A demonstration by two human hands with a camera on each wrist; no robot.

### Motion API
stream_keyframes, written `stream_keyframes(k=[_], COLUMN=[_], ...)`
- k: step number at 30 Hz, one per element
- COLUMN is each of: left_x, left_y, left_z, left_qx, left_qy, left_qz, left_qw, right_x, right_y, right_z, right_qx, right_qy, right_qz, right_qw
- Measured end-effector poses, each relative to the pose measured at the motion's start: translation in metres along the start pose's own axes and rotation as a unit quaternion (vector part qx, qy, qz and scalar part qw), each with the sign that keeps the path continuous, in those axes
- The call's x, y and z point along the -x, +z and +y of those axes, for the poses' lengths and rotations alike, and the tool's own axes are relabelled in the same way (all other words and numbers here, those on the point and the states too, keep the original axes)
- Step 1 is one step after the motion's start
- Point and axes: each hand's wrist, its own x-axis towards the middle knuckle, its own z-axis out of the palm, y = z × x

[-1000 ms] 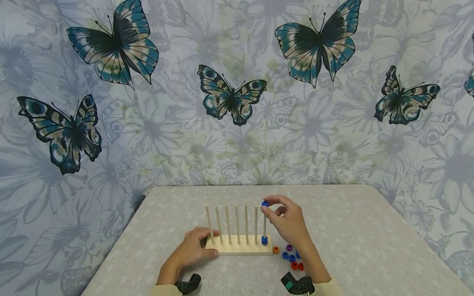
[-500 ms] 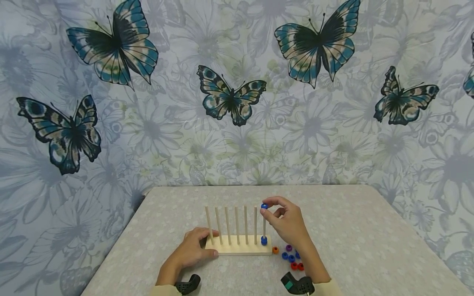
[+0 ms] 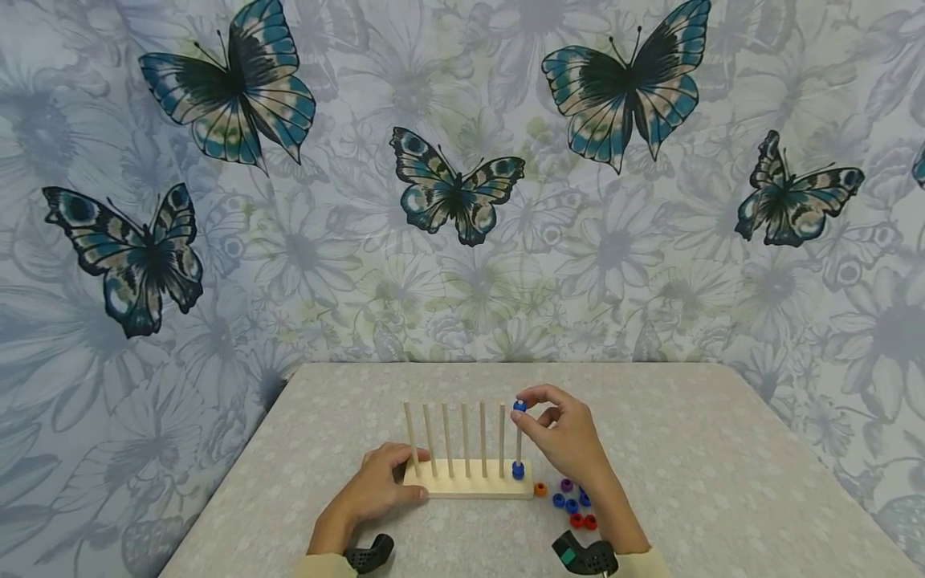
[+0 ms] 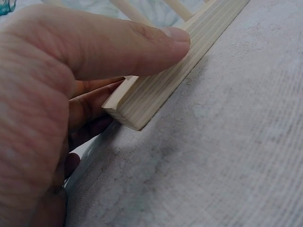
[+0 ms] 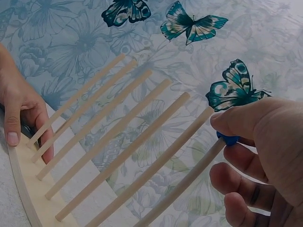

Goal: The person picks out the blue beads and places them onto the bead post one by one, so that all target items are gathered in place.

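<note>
A wooden peg rack [image 3: 470, 482] stands on the table, with several upright pegs in a row. In the head view, my left hand [image 3: 379, 486] grips the rack's left end, and in the left wrist view its thumb [image 4: 142, 49] lies along the front side of the base. With thumb and index finger, my right hand [image 3: 564, 433] pinches a blue bead [image 5: 227, 138] around the top of the rightmost peg. Low on that same peg sits blue beadwork [image 3: 518, 470]; whether one bead or two, I cannot tell. The other pegs are bare.
Loose beads lie right of the rack: an orange bead [image 3: 540, 489], a purple bead [image 3: 567, 485], several blue beads [image 3: 572, 506] and red beads [image 3: 576, 521]. The right forearm partly covers this group. Behind the pale table [image 3: 347, 401] rises a butterfly-patterned wall [image 3: 448, 305].
The blue bead in my right hand has moved slightly down, so the peg's tip now shows at its top. The left hand keeps its hold, and the head view has shifted a little.
</note>
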Motion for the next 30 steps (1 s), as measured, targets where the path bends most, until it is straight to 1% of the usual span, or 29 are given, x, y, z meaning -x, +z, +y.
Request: stream_keyframes(k=[7, 13, 24, 30], left_x=[-0.0004, -0.0013, -0.0024, -0.0016], left_y=[0.0007, -0.0002, 0.0006, -0.0002], left_z=[-0.0002, -0.0004, -0.0033, -0.0018], left_qx=[0.0, 0.008, 0.002, -0.002], left_qy=[-0.002, 0.0, 0.002, 0.002], left_qz=[0.0, -0.001, -0.004, -0.004], left_qw=[1.0, 1.0, 1.0, 1.0], right_x=[-0.0011, -0.0018, -0.0014, -0.0011], right_y=[-0.0012, -0.0019, -0.0018, -0.0015], right_z=[0.0019, 0.0042, 0.0051, 0.0047], right_qx=[0.012, 0.022, 0.022, 0.015], right_qy=[0.002, -0.009, -0.007, -0.013], right_qz=[-0.003, 0.0, 0.003, 0.01], right_qw=[0.9999, 0.9997, 0.9997, 0.9997])
